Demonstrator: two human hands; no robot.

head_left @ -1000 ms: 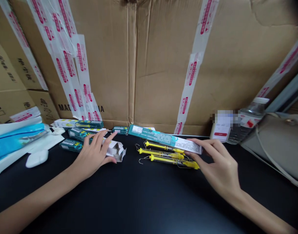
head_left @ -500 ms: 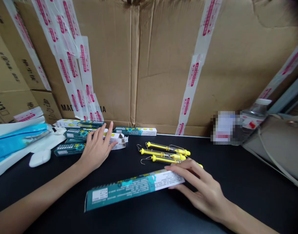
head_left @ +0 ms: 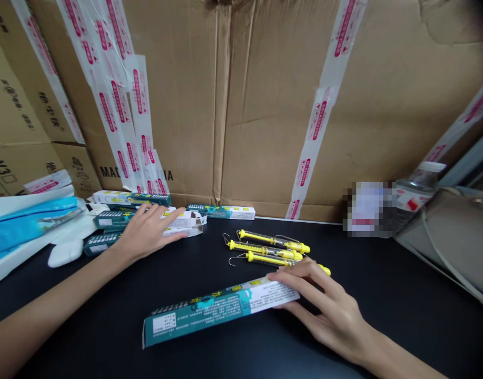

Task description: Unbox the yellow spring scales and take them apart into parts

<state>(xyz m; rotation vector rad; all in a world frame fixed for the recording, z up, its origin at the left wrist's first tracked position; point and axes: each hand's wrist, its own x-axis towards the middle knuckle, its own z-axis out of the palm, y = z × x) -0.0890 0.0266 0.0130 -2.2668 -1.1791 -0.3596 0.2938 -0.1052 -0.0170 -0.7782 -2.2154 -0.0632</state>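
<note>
My right hand (head_left: 324,310) pinches the white end of a long teal-and-white carton (head_left: 209,310) between thumb and fingers, low over the black table. The carton slants, its teal end pointing left. Just beyond it lie several yellow spring scales (head_left: 265,252) with clear tubes and metal hooks; the right hand partly hides the nearest. My left hand (head_left: 148,231) lies over a cluster of similar cartons (head_left: 110,218) at the left, fingers apart and touching them. One carton's flap (head_left: 197,223) stands open beside the left fingertips.
Behind stands a large taped cardboard box (head_left: 265,116). Another carton (head_left: 221,211) lies against its foot. To the left are a white earbud case (head_left: 65,252) and a blue packet (head_left: 31,218). A bottle (head_left: 417,195) and a grey bag (head_left: 458,237) stand at the right.
My left hand has lowered onto the cartons, its fingers less raised, and the nearer cartons have shifted slightly left. The right hand still holds its carton, turned a little to show more of its top.
</note>
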